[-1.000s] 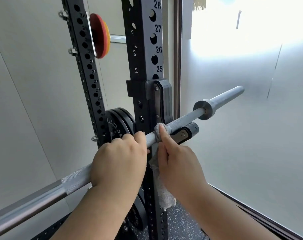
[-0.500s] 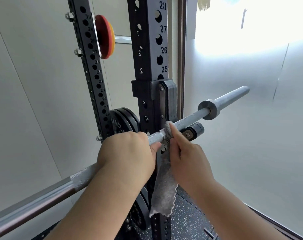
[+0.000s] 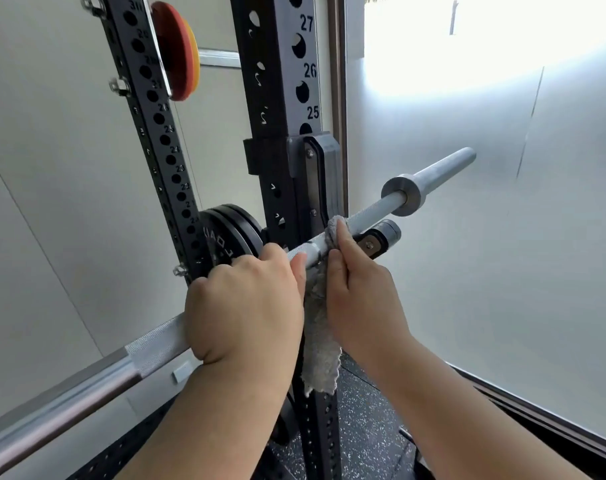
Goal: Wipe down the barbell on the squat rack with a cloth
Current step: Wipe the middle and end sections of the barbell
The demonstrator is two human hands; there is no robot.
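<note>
Barbell (image 3: 371, 211) is lying across rack upright (image 3: 277, 98), sleeve end sticking out to upright's right. My left grip (image 3: 246, 306) is clenching around shaft just left of upright, knuckles up. My right grip (image 3: 360, 296) is pinching grey cloth (image 3: 320, 355) onto shaft right at upright, cloth tail hanging down in front of upright. Black plates (image 3: 225, 233) are sitting just left of upright.

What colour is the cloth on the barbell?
The cloth is light grey; the head view shows it.

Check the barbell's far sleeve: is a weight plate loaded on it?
No, the barbell sleeve is bare past the collar; the black plates sit by the rack.
</note>
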